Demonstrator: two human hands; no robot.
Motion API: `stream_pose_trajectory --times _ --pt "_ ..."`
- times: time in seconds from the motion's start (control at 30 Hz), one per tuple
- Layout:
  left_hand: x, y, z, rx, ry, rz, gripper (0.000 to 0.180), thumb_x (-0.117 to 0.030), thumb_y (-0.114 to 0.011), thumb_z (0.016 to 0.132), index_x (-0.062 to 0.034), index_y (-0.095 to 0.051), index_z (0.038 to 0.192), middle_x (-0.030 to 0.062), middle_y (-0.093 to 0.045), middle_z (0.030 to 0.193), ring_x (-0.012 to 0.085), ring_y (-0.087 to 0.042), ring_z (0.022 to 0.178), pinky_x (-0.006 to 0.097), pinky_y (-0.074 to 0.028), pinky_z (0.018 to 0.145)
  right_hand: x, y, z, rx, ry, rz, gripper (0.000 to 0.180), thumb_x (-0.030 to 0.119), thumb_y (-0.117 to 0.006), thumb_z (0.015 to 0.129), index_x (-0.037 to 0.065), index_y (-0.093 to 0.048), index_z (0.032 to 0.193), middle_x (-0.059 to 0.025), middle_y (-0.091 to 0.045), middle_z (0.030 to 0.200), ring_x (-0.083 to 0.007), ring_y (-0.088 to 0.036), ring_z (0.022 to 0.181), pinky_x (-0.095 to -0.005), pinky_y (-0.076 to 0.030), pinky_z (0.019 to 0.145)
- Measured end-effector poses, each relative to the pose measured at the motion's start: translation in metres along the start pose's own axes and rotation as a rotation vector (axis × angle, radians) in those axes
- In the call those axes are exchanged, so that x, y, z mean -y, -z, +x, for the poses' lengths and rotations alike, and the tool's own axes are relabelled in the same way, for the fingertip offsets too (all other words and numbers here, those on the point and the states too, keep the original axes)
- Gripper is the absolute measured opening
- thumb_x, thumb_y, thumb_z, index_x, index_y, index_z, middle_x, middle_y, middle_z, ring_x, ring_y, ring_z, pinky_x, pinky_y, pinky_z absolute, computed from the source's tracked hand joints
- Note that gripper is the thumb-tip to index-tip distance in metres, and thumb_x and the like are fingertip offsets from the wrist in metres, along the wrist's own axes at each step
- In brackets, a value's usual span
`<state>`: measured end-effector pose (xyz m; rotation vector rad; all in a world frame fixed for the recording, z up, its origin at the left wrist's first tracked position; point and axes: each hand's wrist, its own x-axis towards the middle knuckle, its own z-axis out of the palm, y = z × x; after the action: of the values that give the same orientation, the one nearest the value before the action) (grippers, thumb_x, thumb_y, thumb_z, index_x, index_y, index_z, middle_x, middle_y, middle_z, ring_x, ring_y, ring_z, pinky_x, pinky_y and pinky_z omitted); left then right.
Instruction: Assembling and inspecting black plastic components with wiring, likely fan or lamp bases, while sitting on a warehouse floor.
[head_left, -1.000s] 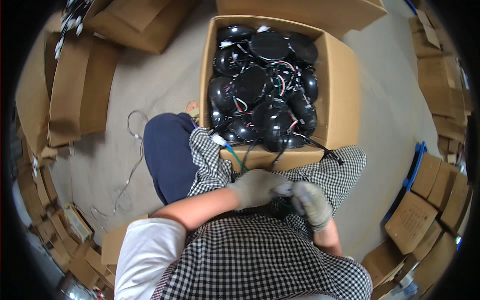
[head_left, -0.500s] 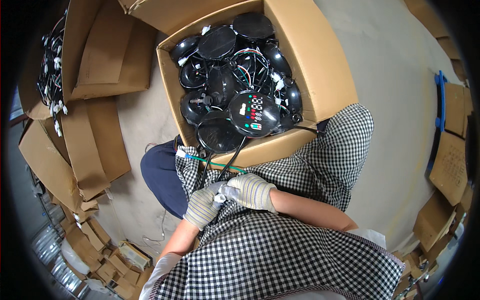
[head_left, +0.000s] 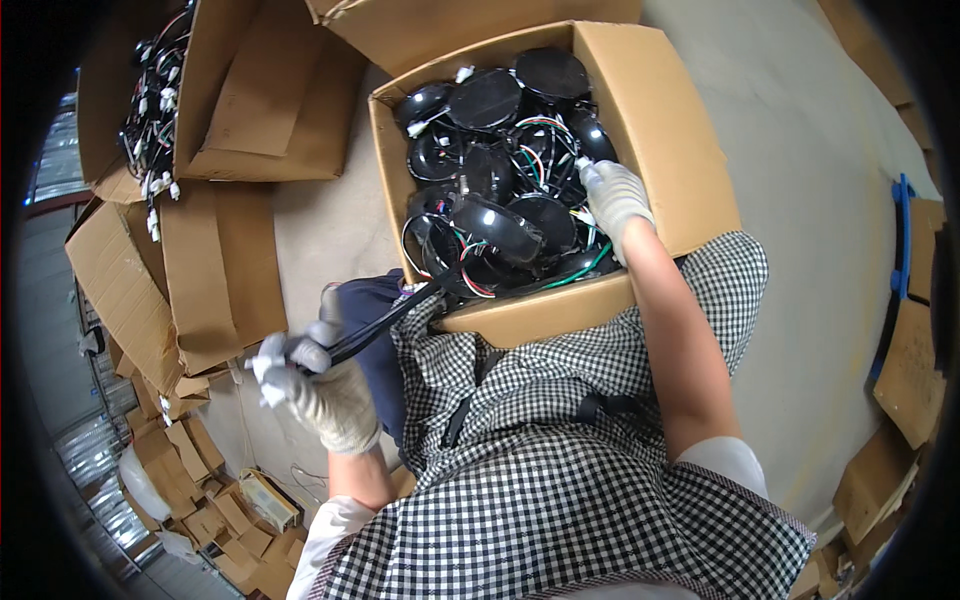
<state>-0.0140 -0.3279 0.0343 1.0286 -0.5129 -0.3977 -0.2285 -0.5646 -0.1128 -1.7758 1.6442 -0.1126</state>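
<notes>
A: What lies nearest, just past the checked apron?

B: The left hand, gloved and blurred; its fingers are closed around black cables; white connectors poke out past the fingertips.

A: Where do those cables lead?

B: Across the dark trouser leg and into the cardboard box; they enter close to a glossy black round unit, which lies tilted on top of others like it.

A: And the right hand?

B: Gloved, over the box's right side; its fingers are bunched together at a small white connector; whether they grip it, I cannot tell; a green wire runs toward the wrist.

A: Farther off?

B: Another open box, upper left; a tangle of dark cables shows beside its wall.
</notes>
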Motion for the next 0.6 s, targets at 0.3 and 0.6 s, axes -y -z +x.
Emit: stream_pose_trajectory --times 0.3,0.6 --pt "0.013 0.012 -0.028 0.186 0.506 0.582 0.029 -0.017 -0.061 0.088 -0.0009 -0.057 0.112 0.0019 -0.060 0.074 0.0037 -0.041 0.051 0.017 -0.032 0.044 0.008 -0.033 0.012 0.146 0.074 1.136 0.020 0.028 -0.059 0.091 0.010 -0.067 0.093 0.0008 -0.065 0.085 -0.0040 -0.044 0.060 -0.0204 -0.038 0.054" --pt "0.026 -0.009 -0.022 0.520 0.698 0.570 0.033 -0.028 -0.050 0.096 -0.0005 -0.060 0.110 0.0047 -0.066 0.089 0.0048 -0.044 0.045 0.018 -0.038 0.046 0.015 -0.009 -0.091 -0.401 1.292 0.061 0.013 0.012 -0.057 0.083 0.007 -0.067 0.091 -0.0096 -0.061 0.087 -0.0265 -0.060 0.080 -0.0331 -0.051 0.072"
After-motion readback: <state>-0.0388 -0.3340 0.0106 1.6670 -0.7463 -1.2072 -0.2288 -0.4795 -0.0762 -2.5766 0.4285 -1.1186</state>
